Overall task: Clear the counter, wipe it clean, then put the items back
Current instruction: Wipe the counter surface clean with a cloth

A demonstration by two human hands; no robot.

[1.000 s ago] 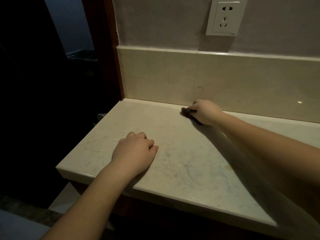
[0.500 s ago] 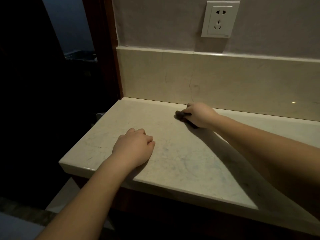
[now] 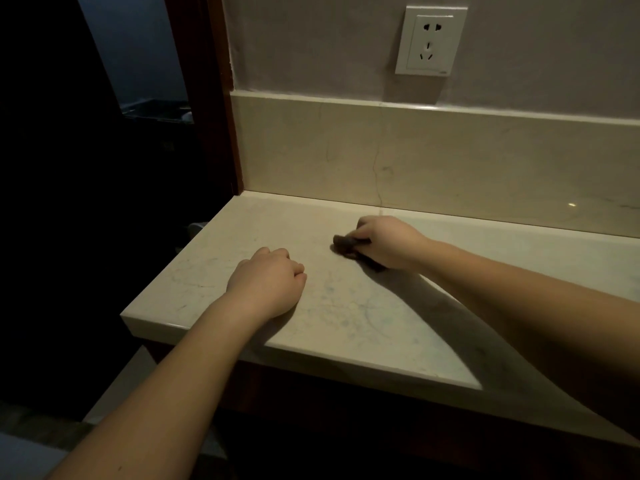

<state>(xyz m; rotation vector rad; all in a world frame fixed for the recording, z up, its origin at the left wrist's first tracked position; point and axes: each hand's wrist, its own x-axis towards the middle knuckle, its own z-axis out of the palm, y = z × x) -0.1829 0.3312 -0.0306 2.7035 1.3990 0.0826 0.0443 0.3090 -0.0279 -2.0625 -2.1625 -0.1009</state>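
1. the marble counter (image 3: 346, 327) is the landmark here: a pale slab with faint veins, its top bare apart from two hands and a dark cloth.
2. the right hand (image 3: 388, 242) sits toward the back of the counter, near the marble backsplash (image 3: 450, 161), fingers curled tight around a small dark cloth (image 3: 346, 243).
3. the cloth is pressed flat on the counter surface, poking out to the left of the fist.
4. the left hand (image 3: 268, 284) rests on the counter nearer the front edge, fingers folded under in a loose fist, holding nothing.
5. above the backsplash, a white wall socket (image 3: 431, 41) is set in the grey wall.
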